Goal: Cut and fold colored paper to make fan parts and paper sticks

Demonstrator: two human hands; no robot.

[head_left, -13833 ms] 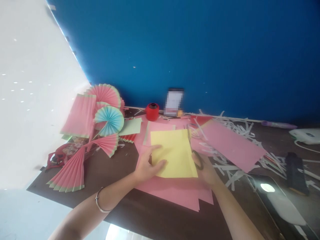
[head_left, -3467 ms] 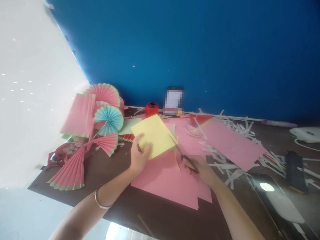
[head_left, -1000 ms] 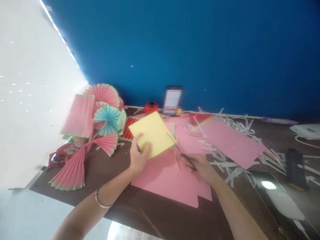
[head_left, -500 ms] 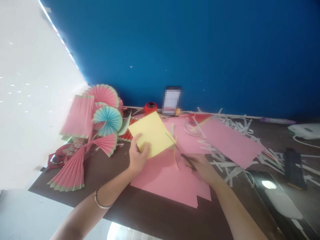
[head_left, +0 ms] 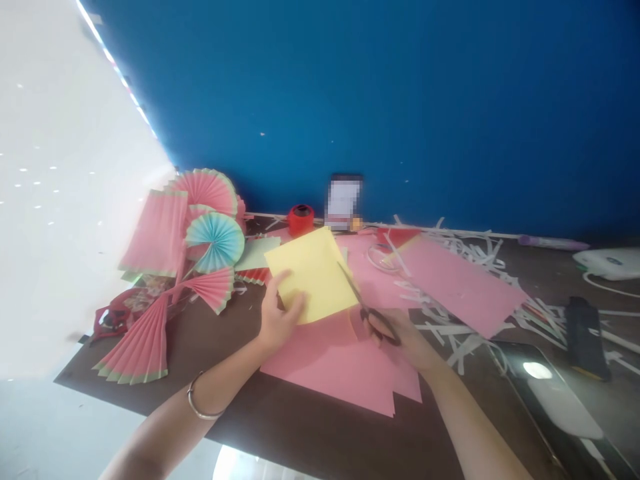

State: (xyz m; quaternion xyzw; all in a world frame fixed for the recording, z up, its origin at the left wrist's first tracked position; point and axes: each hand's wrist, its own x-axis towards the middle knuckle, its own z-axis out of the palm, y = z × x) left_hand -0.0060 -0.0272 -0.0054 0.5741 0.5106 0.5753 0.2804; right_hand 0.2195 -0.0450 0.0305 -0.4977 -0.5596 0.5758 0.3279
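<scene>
My left hand [head_left: 278, 319] pinches the near left corner of a yellow paper sheet [head_left: 314, 272], holding it tilted a little above the pink sheets [head_left: 345, 363] on the brown table [head_left: 210, 360]. My right hand [head_left: 400, 333] is closed around the handles of black scissors [head_left: 364, 303]. Their blades run along the yellow sheet's right edge. A narrow strip of paper hangs from that edge just below the blades.
Folded pink and teal paper fans [head_left: 200, 247] lie at the left. A red tape roll [head_left: 301, 219] stands by the blue wall. A large pink sheet [head_left: 460, 283] and white paper strips [head_left: 480, 327] cover the right, near a dark glossy tablet [head_left: 545, 400] and a black block [head_left: 585, 337].
The yellow sheet has shifted slightly to the right and lower in my left hand. The scissors have moved up along its right edge.
</scene>
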